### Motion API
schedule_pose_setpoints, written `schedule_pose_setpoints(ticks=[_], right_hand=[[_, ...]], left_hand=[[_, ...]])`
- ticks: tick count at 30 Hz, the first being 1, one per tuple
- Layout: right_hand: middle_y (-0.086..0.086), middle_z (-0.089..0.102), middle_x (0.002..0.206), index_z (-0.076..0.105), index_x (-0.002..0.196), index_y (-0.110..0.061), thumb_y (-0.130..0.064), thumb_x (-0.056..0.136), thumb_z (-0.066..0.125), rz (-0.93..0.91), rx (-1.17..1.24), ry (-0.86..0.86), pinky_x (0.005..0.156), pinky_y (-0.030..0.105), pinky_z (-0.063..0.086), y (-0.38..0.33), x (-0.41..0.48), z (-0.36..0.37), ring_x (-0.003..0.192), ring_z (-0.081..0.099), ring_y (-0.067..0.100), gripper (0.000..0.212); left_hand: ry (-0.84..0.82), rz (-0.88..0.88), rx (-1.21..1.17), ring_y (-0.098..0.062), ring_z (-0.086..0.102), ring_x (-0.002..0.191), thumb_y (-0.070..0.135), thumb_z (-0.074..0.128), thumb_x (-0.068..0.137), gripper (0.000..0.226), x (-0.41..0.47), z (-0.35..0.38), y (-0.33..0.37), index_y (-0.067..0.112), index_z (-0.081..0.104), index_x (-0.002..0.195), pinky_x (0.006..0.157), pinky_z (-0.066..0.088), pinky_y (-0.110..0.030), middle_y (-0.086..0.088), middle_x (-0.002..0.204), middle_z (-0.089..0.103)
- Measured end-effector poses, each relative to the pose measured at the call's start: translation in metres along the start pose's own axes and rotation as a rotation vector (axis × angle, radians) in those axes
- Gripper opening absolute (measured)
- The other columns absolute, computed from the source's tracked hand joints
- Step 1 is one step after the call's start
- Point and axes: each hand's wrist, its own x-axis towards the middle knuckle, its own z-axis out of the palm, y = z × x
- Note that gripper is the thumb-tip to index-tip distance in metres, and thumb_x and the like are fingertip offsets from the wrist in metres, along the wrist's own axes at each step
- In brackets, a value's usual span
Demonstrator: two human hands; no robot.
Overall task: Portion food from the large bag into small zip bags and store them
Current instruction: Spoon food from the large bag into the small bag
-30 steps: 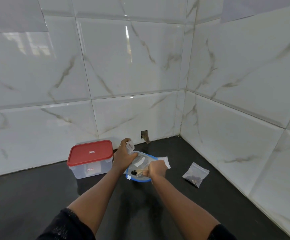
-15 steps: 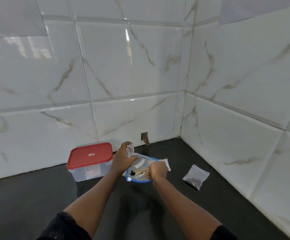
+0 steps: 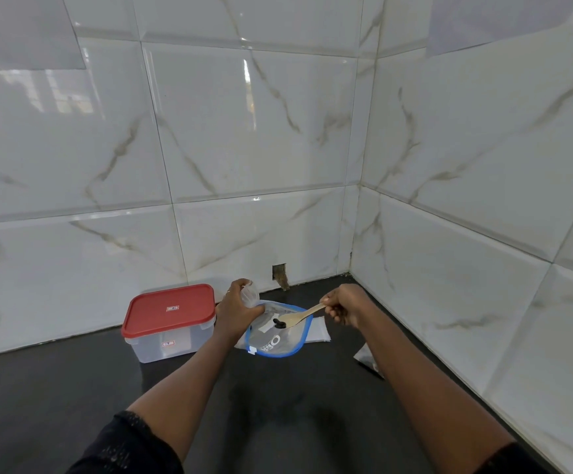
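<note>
Head: right hand [image 3: 343,307] holds spoon [image 3: 300,316] over large bag [image 3: 278,343], left hand [image 3: 235,311] grips small bag [image 3: 250,293].

Dark counter [image 3: 73,388] w/ glossy white marble-look wall tiles [image 3: 244,131], small rough hole [image 3: 280,273] at wall base.

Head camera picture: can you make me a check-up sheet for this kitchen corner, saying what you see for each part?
Surface: dark counter, set in a tiled corner.
Job's things: large bag, blue-rimmed, lying on the counter; wooden spoon over it with a dark food piece at its tip; red-lidded container shut, to its left.
Clutter: flat white bags under the large bag; another small bag half hidden by the right forearm.
Grips: left hand holds a small zip bag; right hand holds the spoon's handle.
Cables: nothing seen.
Surroundings: white tile walls; small hole in the back wall.
</note>
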Motion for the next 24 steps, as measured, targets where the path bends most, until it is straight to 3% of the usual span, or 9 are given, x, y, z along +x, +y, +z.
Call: schedule_pose_setpoints(ticks=[7, 12, 15, 17, 19, 21, 24], right_hand=[[0.007, 0.049, 0.059, 0.056, 0.069, -0.007, 0.004, 0.094, 0.042, -0.151, 0.15, 0.03, 0.042, 0.018, 0.035, -0.027, -0.006, 0.011, 0.049, 0.042, 0.012, 0.03], [0.007, 0.052, 0.059, 0.056, 0.069, -0.01, -0.002, 0.096, 0.044, -0.294, 0.037, 0.095, 0.043, 0.016, 0.038, -0.03, -0.007, 0.041, 0.048, 0.046, 0.013, 0.03], [0.009, 0.058, 0.064, 0.065, 0.085, -0.003, 0.0, 0.093, 0.045, -0.435, -0.091, 0.137, 0.042, 0.014, 0.042, -0.03, -0.008, 0.053, 0.049, 0.051, 0.012, 0.022], [0.009, 0.062, 0.072, 0.068, 0.094, -0.003, -0.002, 0.093, 0.048, -0.566, -0.214, 0.157, 0.048, 0.016, 0.048, -0.028, -0.01, 0.059, 0.056, 0.057, 0.015, 0.021], [0.01, 0.066, 0.08, 0.07, 0.099, -0.004, -0.004, 0.093, 0.05, -0.722, -0.351, 0.172, 0.065, 0.026, 0.056, -0.026, -0.012, 0.062, 0.069, 0.061, 0.019, 0.02], [0.012, 0.071, 0.088, 0.07, 0.101, -0.003, -0.004, 0.094, 0.051, -0.86, -0.47, 0.18, 0.076, 0.027, 0.052, -0.025, -0.014, 0.062, 0.074, 0.061, 0.017, 0.021], [0.013, 0.073, 0.095, 0.071, 0.103, -0.002, -0.005, 0.094, 0.052, -0.989, -0.572, 0.176, 0.078, 0.023, 0.049, -0.021, -0.015, 0.059, 0.082, 0.066, 0.021, 0.022]], left_hand=[[-0.048, 0.012, -0.07, -0.021, 0.057, 0.099, 0.021, 0.079, 0.071, 0.054, -0.004, 0.003, -0.004, 0.019, 0.045, 0.114, 0.082, 0.05, -0.029, 0.0, 0.108, 0.057], [-0.083, 0.027, -0.101, -0.023, 0.06, 0.096, 0.019, 0.078, 0.073, 0.052, -0.009, 0.004, -0.004, 0.025, 0.041, 0.11, 0.084, 0.054, -0.034, 0.001, 0.104, 0.057], [-0.092, 0.007, -0.109, -0.025, 0.06, 0.097, 0.018, 0.077, 0.073, 0.054, -0.009, 0.003, -0.005, 0.027, 0.041, 0.112, 0.087, 0.053, -0.04, 0.0, 0.105, 0.057], [-0.084, -0.01, -0.123, -0.023, 0.058, 0.099, 0.017, 0.076, 0.073, 0.056, -0.009, 0.004, -0.005, 0.026, 0.04, 0.115, 0.089, 0.051, -0.037, 0.001, 0.107, 0.056], [-0.08, -0.029, -0.124, -0.021, 0.056, 0.1, 0.018, 0.076, 0.074, 0.059, -0.008, 0.005, -0.005, 0.021, 0.04, 0.12, 0.089, 0.048, -0.032, 0.001, 0.111, 0.056], [-0.084, -0.046, -0.107, -0.025, 0.059, 0.1, 0.021, 0.076, 0.074, 0.062, -0.007, 0.006, -0.005, 0.018, 0.04, 0.124, 0.089, 0.051, -0.035, -0.003, 0.113, 0.057], [-0.093, -0.047, -0.059, -0.027, 0.06, 0.099, 0.025, 0.076, 0.075, 0.062, -0.007, 0.005, -0.005, 0.02, 0.039, 0.124, 0.09, 0.052, -0.04, -0.003, 0.116, 0.057]])
